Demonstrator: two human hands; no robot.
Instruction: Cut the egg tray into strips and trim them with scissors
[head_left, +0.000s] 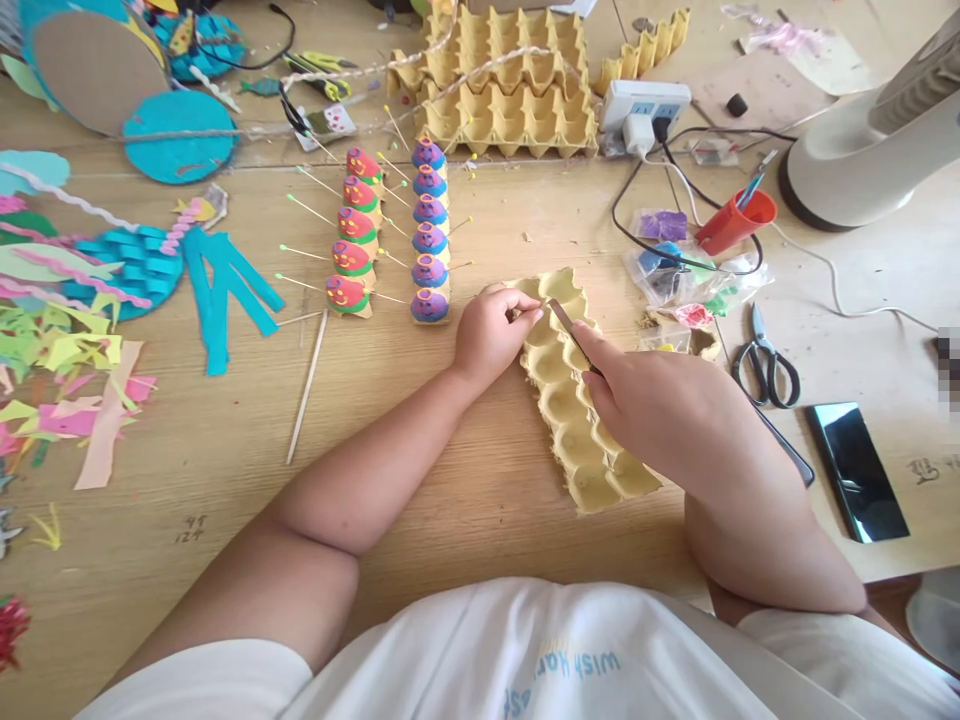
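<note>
A two-row strip of yellow egg carton (574,465) lies on the table in front of me, its cups facing up. My left hand (491,335) is at its far left edge, thumb and finger pinched on the carton's rim. My right hand (660,410) is closed around a slim knife (561,316), whose blade tip meets the carton between the far cups, close to my left fingertips. The knife's handle is hidden in my palm. To the left stand two carton caterpillars, one red and green (352,225) and one purple and blue (430,240), with pins sticking out.
Stacked egg trays (510,60) lie at the back beside a white power strip (645,103). On the right are scissors (766,365), a phone (859,470), a red cup (739,222) and clay bags. A wooden stick (307,390) and paper scraps (67,370) lie left.
</note>
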